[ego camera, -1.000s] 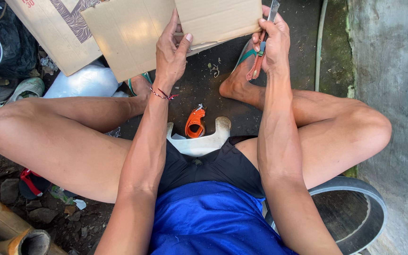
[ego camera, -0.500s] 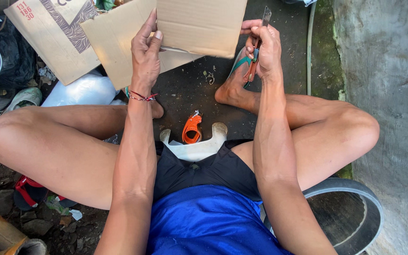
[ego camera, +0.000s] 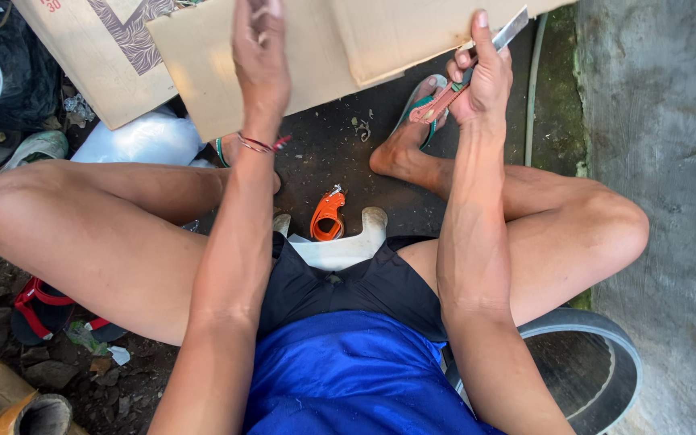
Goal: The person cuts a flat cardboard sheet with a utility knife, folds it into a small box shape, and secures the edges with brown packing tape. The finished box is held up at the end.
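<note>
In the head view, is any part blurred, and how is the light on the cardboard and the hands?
Head view: the left hand on the cardboard sheet looks slightly motion-blurred; the right hand with the utility knife is sharper. The light is soft daylight, without glare; the ground between the legs is dark and shaded.

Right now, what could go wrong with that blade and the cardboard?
1. The right hand holds a utility knife with the blade bared at the cardboard sheet; a slip could send it toward the left hand steadying the sheet.
2. The bare foot in a sandal and both bare legs lie right under the cut line.
3. The sheet is held in the air, so it may buckle.
</note>
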